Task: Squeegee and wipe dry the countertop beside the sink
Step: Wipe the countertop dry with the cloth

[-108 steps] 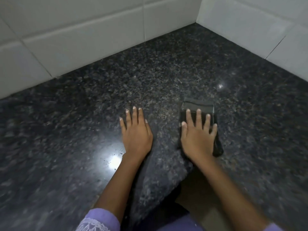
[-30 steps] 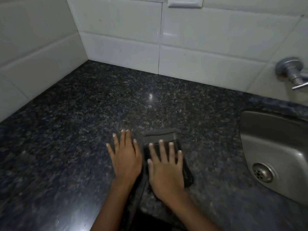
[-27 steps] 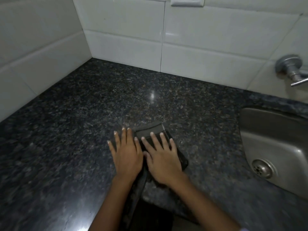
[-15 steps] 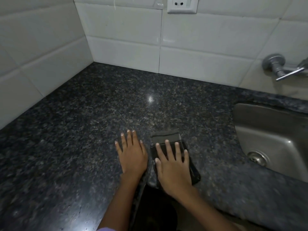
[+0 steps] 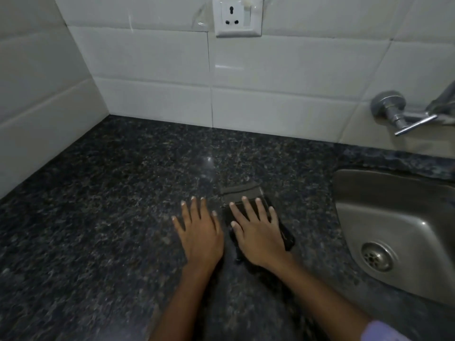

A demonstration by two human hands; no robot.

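Note:
A dark speckled granite countertop [image 5: 123, 205] runs from the tiled corner on the left to the steel sink [image 5: 403, 232] on the right. A folded dark cloth [image 5: 242, 191] lies flat on the counter, left of the sink. My right hand [image 5: 258, 232] presses down on the cloth with straight, spread fingers and covers most of it. My left hand [image 5: 198, 232] rests flat on the bare granite just left of the cloth, fingers straight. No squeegee is in view.
White tiled walls [image 5: 152, 77] meet in a corner at the back left. A white wall socket [image 5: 237, 16] sits above the counter. A metal tap [image 5: 403, 114] sticks out of the wall above the sink, whose drain [image 5: 378, 257] is at the lower right.
The view has turned from the left corner toward the sink and lifted, so the socket and tap show. My right hand keeps sliding the cloth in small strokes; my left hand stays flat beside it.

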